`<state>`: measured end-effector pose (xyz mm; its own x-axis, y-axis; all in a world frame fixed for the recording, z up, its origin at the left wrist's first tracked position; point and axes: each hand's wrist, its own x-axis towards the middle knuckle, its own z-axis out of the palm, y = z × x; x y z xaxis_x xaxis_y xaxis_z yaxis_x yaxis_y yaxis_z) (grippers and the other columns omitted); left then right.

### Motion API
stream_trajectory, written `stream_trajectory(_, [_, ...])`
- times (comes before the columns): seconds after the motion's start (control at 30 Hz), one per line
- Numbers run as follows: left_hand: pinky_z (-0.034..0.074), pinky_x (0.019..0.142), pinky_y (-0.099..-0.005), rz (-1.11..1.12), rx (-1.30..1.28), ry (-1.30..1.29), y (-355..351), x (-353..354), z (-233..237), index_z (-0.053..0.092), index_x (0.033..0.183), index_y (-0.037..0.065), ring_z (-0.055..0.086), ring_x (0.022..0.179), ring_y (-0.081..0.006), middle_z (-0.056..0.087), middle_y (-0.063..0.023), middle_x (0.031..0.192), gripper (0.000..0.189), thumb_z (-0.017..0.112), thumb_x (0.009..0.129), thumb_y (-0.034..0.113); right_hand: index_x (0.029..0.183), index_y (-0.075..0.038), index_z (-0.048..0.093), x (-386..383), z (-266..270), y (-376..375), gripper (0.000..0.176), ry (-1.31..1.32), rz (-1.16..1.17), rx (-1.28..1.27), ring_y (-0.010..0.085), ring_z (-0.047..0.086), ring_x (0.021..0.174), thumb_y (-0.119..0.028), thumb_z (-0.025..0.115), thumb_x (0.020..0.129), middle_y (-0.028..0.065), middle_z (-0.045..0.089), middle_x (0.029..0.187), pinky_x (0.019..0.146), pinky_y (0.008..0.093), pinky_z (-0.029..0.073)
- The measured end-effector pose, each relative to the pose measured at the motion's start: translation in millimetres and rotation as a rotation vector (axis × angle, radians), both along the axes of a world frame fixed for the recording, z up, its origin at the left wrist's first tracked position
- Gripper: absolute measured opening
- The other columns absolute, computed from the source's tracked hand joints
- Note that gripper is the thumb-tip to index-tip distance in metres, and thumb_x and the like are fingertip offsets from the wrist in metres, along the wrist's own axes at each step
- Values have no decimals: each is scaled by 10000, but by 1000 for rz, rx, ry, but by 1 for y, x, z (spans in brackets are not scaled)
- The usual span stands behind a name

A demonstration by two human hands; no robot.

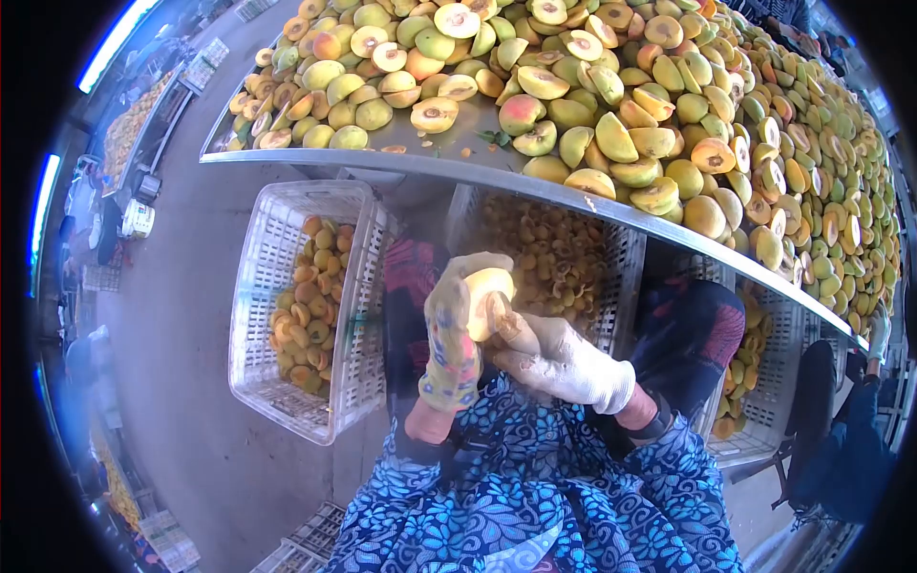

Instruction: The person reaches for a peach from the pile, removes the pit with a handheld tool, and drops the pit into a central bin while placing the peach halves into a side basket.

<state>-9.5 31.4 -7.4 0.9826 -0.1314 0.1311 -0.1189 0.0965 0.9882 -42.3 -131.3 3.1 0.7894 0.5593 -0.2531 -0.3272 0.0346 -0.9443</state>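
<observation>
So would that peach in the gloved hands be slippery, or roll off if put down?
Probably slippery: the peach shows pale cut flesh, likely wet, and the left hand grips it in a glove. On its round side it might rock or roll; halves on the table lie tilted every way.

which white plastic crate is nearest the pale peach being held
The middle white plastic crate, directly behind the pale peach in the left hand; the left-hand crate stands off to the side.
</observation>
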Motion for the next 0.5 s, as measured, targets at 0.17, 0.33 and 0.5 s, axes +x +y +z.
stream_trajectory(0.17, [482,845,-268,-33,-345,264,-8,-2,6,603,1178,9,601,973,-148,633,-86,1105,529,411,1004,470,1066,0,596,6,2,-4,266,-374,-87,-231,266,672,718,-212,641,911,141,666,812,684,368,510])
stream_trajectory(0.33, [486,860,-272,1,-246,236,-6,-6,2,618,1082,21,619,964,-142,655,-80,1034,420,371,1041,358,1071,-3,578,10,9,-7,261,-347,-32,-305,308,683,774,-197,640,908,185,672,853,698,372,514])
stream_trajectory(0.5, [504,801,-298,26,-42,103,-3,-6,-4,619,1106,-16,630,909,-161,652,-101,1032,371,478,1000,310,1093,-8,561,9,7,-7,266,-365,-5,-320,324,679,770,-187,636,911,191,664,839,692,380,514])
